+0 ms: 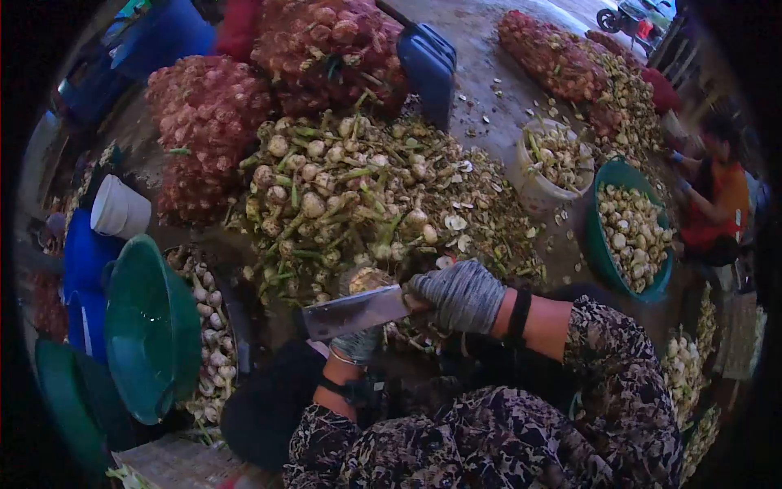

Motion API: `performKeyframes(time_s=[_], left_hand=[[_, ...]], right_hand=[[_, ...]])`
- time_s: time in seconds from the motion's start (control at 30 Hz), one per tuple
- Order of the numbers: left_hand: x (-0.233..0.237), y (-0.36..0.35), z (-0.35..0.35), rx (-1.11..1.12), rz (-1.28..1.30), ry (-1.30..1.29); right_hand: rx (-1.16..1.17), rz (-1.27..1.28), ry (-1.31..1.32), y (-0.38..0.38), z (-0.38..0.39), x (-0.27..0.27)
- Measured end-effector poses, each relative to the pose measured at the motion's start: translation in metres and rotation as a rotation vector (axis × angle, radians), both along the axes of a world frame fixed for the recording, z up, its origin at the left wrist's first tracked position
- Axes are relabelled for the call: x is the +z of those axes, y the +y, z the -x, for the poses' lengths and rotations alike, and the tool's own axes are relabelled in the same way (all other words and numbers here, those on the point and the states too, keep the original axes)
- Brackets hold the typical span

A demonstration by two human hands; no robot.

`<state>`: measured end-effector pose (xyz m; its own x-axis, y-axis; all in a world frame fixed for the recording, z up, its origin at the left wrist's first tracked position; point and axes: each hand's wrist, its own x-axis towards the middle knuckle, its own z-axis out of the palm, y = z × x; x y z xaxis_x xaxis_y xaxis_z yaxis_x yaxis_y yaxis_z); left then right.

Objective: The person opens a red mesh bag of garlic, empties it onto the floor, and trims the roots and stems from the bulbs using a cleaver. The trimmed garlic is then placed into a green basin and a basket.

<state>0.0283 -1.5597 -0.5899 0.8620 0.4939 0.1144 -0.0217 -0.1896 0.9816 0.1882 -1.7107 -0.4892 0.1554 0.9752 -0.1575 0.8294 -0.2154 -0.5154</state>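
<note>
My right hand [460, 295], in a grey knitted glove, is wrapped round the handle of a cleaver [354, 313]. Its broad blade points left and lies across the view. My left hand [357, 345], gloved too, is just below the blade, which hides most of its fingers. A brownish-yellow bulb [369, 280], seemingly garlic, shows above the blade's upper edge and appears to be held by that hand. Right beyond both hands rises a big heap of garlic bulbs [326, 183] with green stem stubs, mixed with peelings and cut stalks.
A green basin [147, 326] and white bucket [120, 208] stand left. To the right are a filled bucket [529, 175] and a green tub of bulbs [595, 236]. Red net sacks [208, 122] and a blue container [428, 69] stand behind the heap. Another person [721, 204] sits far right.
</note>
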Motion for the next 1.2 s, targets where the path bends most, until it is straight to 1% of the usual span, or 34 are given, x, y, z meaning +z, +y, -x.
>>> performKeyframes(time_s=[0.07, 0.13, 0.17, 0.23, 0.37, 0.43, 0.47, 0.57, 0.6, 0.63, 0.67, 0.7, 0.73, 0.77, 0.8, 0.83, 0.87, 0.93, 0.97, 1.0, 1.03, 1.07, 1.1, 1.13, 1.17, 1.2], left_hand=[[-0.006, -0.001, -0.001, -0.013, 0.046, 0.006], [-0.011, -0.002, -0.001, -0.027, 0.084, 0.014], [-0.014, -0.002, -0.002, -0.036, 0.098, 0.020], [-0.018, -0.004, -0.004, -0.051, 0.125, 0.027], [-0.021, -0.007, -0.008, -0.075, 0.169, 0.039], [-0.021, -0.007, -0.010, -0.075, 0.180, 0.043], [-0.021, -0.007, -0.010, -0.072, 0.181, 0.040], [-0.021, -0.010, -0.012, -0.060, 0.164, 0.035], [-0.019, -0.012, -0.011, -0.061, 0.135, 0.038], [-0.018, -0.016, -0.008, -0.063, 0.157, 0.044], [-0.010, -0.018, -0.002, -0.084, 0.333, 0.038], [0.008, -0.017, -0.001, -0.076, 1.266, -0.046], [0.033, -0.011, -0.005, -0.066, 1.232, -0.069], [0.055, -0.016, -0.009, 0.010, 0.694, -0.073], [0.064, -0.025, -0.008, 0.084, 0.182, -0.035], [0.067, -0.020, -0.014, 0.123, -0.149, -0.016], [0.058, -0.017, -0.022, 0.114, -0.158, -0.040], [0.026, -0.023, -0.021, 0.054, -0.208, -0.140], [0.048, -0.033, -0.024, 0.055, -0.034, -0.129], [0.050, -0.033, -0.027, 0.068, -0.043, -0.136], [0.052, -0.033, -0.031, 0.063, -0.295, -0.097], [0.053, -0.033, -0.031, 0.056, -0.546, -0.055], [0.054, -0.031, -0.024, 0.098, -0.657, -0.114], [0.042, -0.032, -0.020, 0.100, -0.656, -0.116], [0.022, -0.032, -0.019, 0.100, -0.145, -0.272], [0.021, -0.030, -0.021, 0.094, 0.369, -0.415]], right_hand=[[-0.002, -0.030, -0.030, -0.002, 0.001, -0.002], [-0.072, 0.115, 0.059, -0.003, 0.002, -0.004], [-0.079, 0.122, 0.064, -0.004, 0.002, -0.010], [-0.038, 0.014, 0.009, -0.006, 0.000, -0.022], [-0.034, 0.085, -0.041, -0.004, -0.007, -0.026], [0.043, 0.142, -0.046, -0.002, -0.017, -0.031], [0.038, 0.141, -0.048, -0.004, -0.021, -0.034], [-0.030, 0.071, -0.028, -0.013, -0.032, -0.047], [-0.172, 0.046, -0.042, -0.017, -0.038, -0.060], [-0.313, 0.016, -0.056, -0.022, -0.045, -0.075], [-0.360, 0.174, -0.057, -0.042, -0.089, -0.106], [-0.400, 0.324, -0.046, -0.058, -0.125, -0.127], [-0.587, 0.269, -0.079, -0.062, -0.106, -0.066], [-0.291, 0.060, -0.416, -0.052, -0.120, -0.101], [0.005, -0.132, -0.719, -0.056, -0.125, -0.141], [-0.158, -0.358, -0.370, -0.044, -0.109, -0.137], [-0.317, -0.584, -0.018, -0.017, -0.090, -0.127], [-0.614, -0.236, 0.880, -0.006, -0.034, -0.040], [-0.601, -0.240, 0.875, -0.004, -0.025, -0.034], [-0.562, -0.158, 0.987, 0.001, -0.017, -0.028], [-0.523, -0.077, 1.096, 0.004, -0.009, -0.019], [-0.514, -0.083, 1.091, 0.004, -0.004, -0.011], [-0.474, -0.158, 1.020, 0.001, 0.002, -0.005], [-0.437, -0.231, 0.949, -0.001, 0.008, 0.001], [-0.304, -0.397, 1.185, -0.001, 0.014, 0.006], [-0.300, -0.394, 1.179, 0.000, 0.018, 0.000]])
